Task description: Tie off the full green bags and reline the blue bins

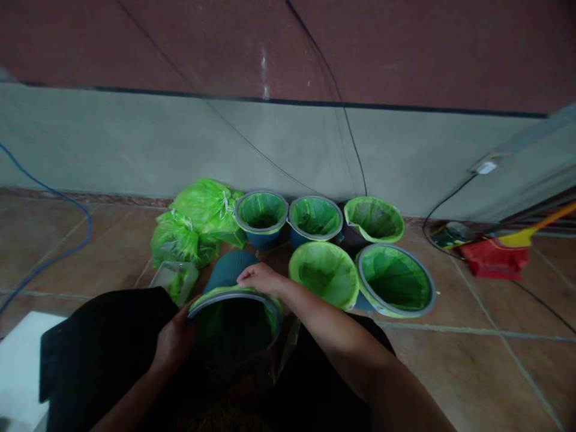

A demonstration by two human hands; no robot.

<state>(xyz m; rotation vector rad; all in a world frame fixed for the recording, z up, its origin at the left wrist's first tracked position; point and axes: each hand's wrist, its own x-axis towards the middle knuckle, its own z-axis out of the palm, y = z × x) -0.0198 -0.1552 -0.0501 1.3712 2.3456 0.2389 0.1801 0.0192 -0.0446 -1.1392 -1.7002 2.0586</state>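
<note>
A blue waste bin [229, 270] with a grey rim ring and a green liner lies tilted toward me on my lap. My left hand [173, 339] grips the near left side of its rim, fingers curled. On the far top edge of the rim rests my right hand [261, 278], its fingers bent over the ring and liner. The bin's inside is dark.
Several more lined bins [315, 217] stand on the tiled floor ahead by the wall. Tied green bags [202, 213] and a clear container [173, 279] lie to the left. A red dustpan [492, 258] with a yellow brush, cables and a wall socket [485, 167] are to the right.
</note>
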